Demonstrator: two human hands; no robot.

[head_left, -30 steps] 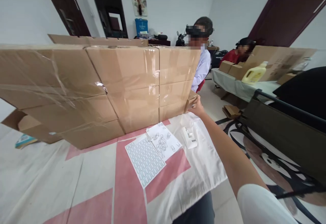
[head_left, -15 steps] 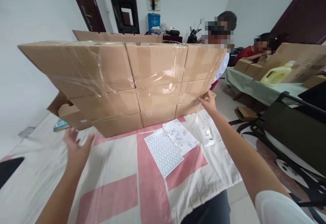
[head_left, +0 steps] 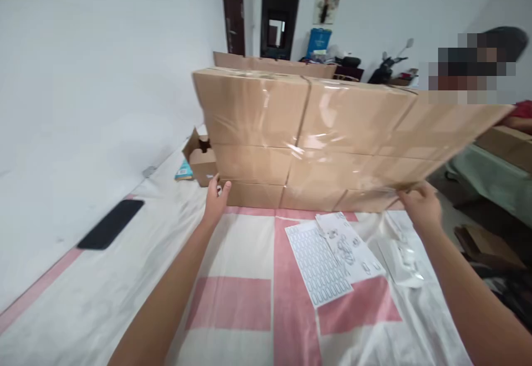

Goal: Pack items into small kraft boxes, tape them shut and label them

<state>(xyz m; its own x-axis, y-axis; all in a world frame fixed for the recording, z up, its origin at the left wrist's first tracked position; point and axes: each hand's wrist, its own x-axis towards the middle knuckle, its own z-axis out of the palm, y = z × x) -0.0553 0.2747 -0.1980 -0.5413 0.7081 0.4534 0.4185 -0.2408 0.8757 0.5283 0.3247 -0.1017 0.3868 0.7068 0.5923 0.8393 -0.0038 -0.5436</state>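
Apparently glossy-taped cardboard boxes [head_left: 341,122], stacked rectangular, fingers [head_left: 225,187] alongside.

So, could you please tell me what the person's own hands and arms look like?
The left hand and right hand wear no gloves. No watch or bracelet shows at either wrist, and no sleeve covers what is visible of the forearms. The fingers are too blurred to rule out rings.
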